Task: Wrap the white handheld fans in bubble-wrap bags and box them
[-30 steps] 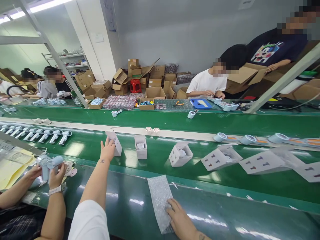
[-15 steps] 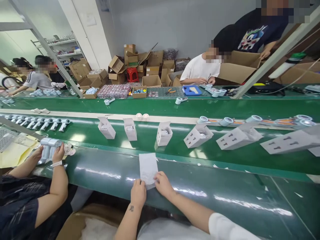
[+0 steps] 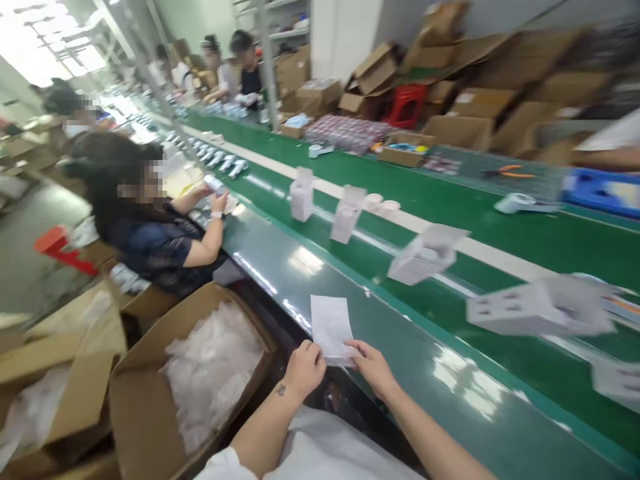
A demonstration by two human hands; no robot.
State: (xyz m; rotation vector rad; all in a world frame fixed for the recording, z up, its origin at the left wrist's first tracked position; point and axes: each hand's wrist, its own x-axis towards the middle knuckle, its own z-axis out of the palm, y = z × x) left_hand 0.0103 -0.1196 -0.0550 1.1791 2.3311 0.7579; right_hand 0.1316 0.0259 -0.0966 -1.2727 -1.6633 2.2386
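My left hand (image 3: 305, 368) and my right hand (image 3: 371, 365) both pinch the near end of a small bubble-wrap bag (image 3: 331, 325) that lies flat on the green table edge (image 3: 430, 373). The left fingers are curled on the bag's corner and the right fingers press its lower right side. Beyond the bag, several open white boxes (image 3: 302, 194) with pale blue devices inside stand along the green conveyor belt (image 3: 380, 260). The nearest of them, a white box (image 3: 425, 255), is blurred by motion.
A cardboard box (image 3: 150, 373) full of clear bags (image 3: 213, 370) stands at my lower left. A seated person (image 3: 150, 227) to my left holds a pale blue device (image 3: 215, 184). More people work further along the line. Cardboard boxes (image 3: 450, 73) pile up behind the belt.
My view has swung to the left, so the box of bags and the seated person have come into sight. Both hands still hold the bubble-wrap bag at the table edge.
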